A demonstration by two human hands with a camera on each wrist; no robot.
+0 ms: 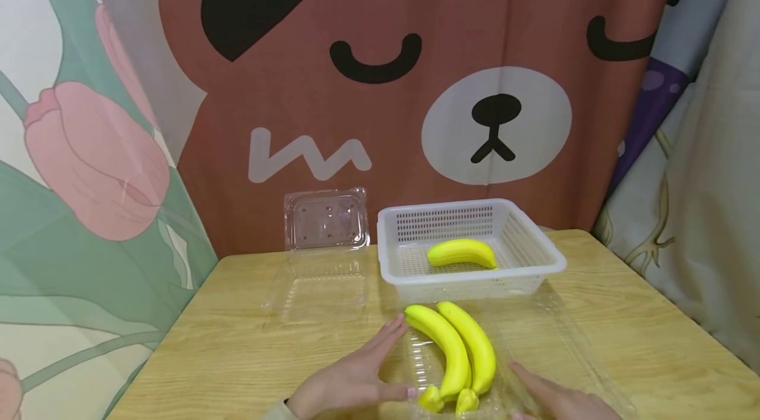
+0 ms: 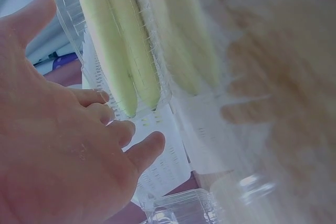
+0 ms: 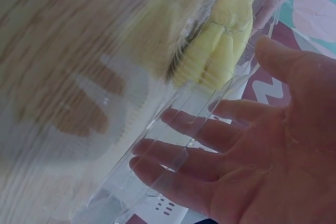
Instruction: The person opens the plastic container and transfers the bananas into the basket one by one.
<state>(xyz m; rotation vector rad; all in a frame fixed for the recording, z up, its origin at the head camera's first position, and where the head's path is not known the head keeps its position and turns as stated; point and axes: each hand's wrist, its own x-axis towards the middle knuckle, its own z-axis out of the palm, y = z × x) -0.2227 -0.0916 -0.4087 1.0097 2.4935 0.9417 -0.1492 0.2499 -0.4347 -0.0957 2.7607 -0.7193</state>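
Two yellow bananas (image 1: 445, 344) lie side by side in a clear plastic clamshell box (image 1: 420, 359) near the front of the table. Its see-through lid (image 1: 570, 334) lies spread out to the right. My left hand (image 1: 356, 377) is at the box's left side, thumb and fingers extended, fingertips close to the wall. On the other side, my right hand (image 1: 561, 397) has its fingers stretched out by the box's right edge and lid. In the right wrist view the fingers (image 3: 184, 156) show through clear plastic. Whether either hand presses the box I cannot tell.
Behind the box stands a white perforated basket (image 1: 475, 281) with one banana (image 1: 462, 253) in it. A second clear plastic box (image 1: 326, 281) sits to its left, lid raised. The wooden table (image 1: 237, 354) ends at a curtain (image 1: 285, 97) with a bear print.
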